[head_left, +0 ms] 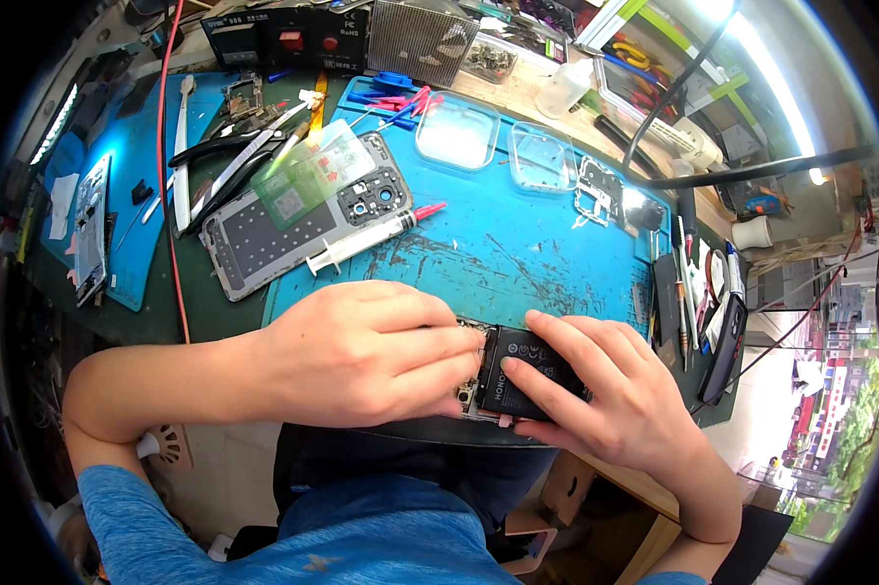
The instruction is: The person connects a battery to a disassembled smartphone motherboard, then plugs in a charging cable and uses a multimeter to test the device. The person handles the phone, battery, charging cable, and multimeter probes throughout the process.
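Note:
An opened smartphone (467, 399) lies across the mat's near edge, its inner parts bare on the left. A flat black battery (515, 349) fills its right part. My left hand (376, 356) is closed over the phone's left end, with bent fingers together at the bare parts; its fingertips are partly hidden. My right hand (605, 385) grips the right end, two fingers lying on the battery and another digit at the near edge. Beyond my left hand lie a grey phone back frame (264, 239) with camera rings, a green translucent film (303, 185) and a syringe (362, 242) with a pink tip.
The blue work mat (459, 268) bears two clear plastic boxes (456, 135) (542, 158) and a phone inner plate (597, 190). Tweezers and brushes (249, 161) are heaped left. More tools (693, 292) stand right. A red cable (163, 146) hangs left; a black cable (751, 174) crosses upper right.

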`<state>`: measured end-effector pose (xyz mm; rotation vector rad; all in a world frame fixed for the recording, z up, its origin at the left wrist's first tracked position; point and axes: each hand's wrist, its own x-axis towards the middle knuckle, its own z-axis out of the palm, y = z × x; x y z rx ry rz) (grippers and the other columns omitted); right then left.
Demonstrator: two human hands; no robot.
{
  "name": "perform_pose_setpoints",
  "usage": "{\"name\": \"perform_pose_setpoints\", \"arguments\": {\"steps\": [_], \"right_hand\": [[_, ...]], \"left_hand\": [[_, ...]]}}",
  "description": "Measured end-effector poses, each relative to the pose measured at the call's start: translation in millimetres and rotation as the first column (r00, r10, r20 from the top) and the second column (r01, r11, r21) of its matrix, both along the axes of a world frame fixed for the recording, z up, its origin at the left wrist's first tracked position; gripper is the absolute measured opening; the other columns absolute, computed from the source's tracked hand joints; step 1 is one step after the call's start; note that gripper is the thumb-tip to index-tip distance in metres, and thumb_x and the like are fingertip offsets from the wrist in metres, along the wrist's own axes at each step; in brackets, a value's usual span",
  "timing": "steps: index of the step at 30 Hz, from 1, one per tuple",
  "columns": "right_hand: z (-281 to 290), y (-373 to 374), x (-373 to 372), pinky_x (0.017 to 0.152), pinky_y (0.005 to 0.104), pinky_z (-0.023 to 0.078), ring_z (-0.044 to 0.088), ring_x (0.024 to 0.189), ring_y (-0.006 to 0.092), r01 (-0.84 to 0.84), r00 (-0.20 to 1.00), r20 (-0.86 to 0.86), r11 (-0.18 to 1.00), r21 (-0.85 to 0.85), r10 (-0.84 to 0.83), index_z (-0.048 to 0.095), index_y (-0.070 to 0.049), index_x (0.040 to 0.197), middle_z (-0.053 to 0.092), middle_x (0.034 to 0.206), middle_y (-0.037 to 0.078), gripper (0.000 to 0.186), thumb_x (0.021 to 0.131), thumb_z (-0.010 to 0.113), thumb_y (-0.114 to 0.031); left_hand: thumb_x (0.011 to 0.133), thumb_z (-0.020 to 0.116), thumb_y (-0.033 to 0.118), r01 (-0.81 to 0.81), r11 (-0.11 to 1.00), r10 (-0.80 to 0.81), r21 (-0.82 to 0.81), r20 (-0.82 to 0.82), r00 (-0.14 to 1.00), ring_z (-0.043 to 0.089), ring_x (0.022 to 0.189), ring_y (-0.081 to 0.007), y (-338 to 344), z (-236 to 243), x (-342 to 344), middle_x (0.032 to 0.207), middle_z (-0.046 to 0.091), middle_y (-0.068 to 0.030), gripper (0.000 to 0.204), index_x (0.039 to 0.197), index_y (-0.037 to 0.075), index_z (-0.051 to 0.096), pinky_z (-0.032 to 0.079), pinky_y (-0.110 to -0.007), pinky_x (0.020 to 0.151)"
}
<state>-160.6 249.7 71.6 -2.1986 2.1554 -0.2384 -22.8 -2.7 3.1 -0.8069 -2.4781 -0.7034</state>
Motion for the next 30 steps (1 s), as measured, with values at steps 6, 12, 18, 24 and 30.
{"name": "perform_pose_setpoints", "arguments": {"steps": [6,12,18,24,30], "right_hand": [[1.7,-1.2,-0.1,0.093,0.0423,0.055,0.067,0.112,0.0301,-0.006,1.000,-0.003,1.000,0.009,0.006,0.072,-0.007,0.124,0.064,0.133,0.016,0.050,0.082,0.084,-0.032],[-0.7,0.5,-1.1,0.091,0.0414,0.055,0.067,0.110,0.0291,0.000,1.000,-0.004,1.000,-0.018,0.000,0.073,-0.007,0.122,0.065,0.132,0.015,0.049,0.081,0.085,-0.032],[-3.1,-1.3,0.8,0.090,0.0402,0.055,0.067,0.109,0.0284,0.004,1.000,-0.017,0.999,-0.044,-0.005,0.074,-0.007,0.121,0.066,0.130,0.015,0.049,0.081,0.085,-0.032],[-6.6,0.1,-0.5,0.090,0.0400,0.055,0.067,0.108,0.0284,0.013,1.000,-0.009,0.998,-0.061,-0.013,0.074,-0.007,0.121,0.067,0.131,0.014,0.049,0.081,0.085,-0.033],[-6.7,0.6,-0.1,0.090,0.0411,0.055,0.067,0.108,0.0294,0.027,1.000,0.004,0.998,-0.058,-0.027,0.074,-0.008,0.122,0.066,0.131,0.014,0.050,0.080,0.085,-0.032]], "left_hand": [[0.082,0.076,0.012,-0.136,0.991,0.133,0.010,0.137,0.982,0.072,0.088,-0.0237,12.4,13.2,-9.4,0.102,0.072,-0.0078,0.025,0.106,0.004,0.074,0.059,-0.036,0.071],[0.077,0.077,0.011,-0.101,0.994,0.104,-0.031,0.124,0.987,0.072,0.088,-0.0223,10.5,12.5,-15.1,0.102,0.071,-0.0067,0.027,0.103,0.005,0.075,0.059,-0.035,0.071],[0.084,0.079,0.023,-0.071,0.997,0.071,-0.008,0.038,0.997,0.072,0.096,-0.0251,5.8,-1.6,-2.3,0.111,0.070,-0.0083,0.036,0.114,0.002,0.077,0.060,-0.037,0.079],[0.090,0.078,0.036,-0.026,0.997,0.029,-0.068,0.045,0.999,0.070,0.104,-0.0262,4.4,-2.8,4.2,0.121,0.066,-0.0090,0.049,0.124,0.001,0.076,0.060,-0.038,0.087],[0.089,0.079,0.033,-0.024,0.998,0.027,-0.062,0.047,0.999,0.071,0.106,-0.0262,4.4,-4.2,4.7,0.121,0.067,-0.0090,0.048,0.125,0.001,0.076,0.060,-0.038,0.088]]}}
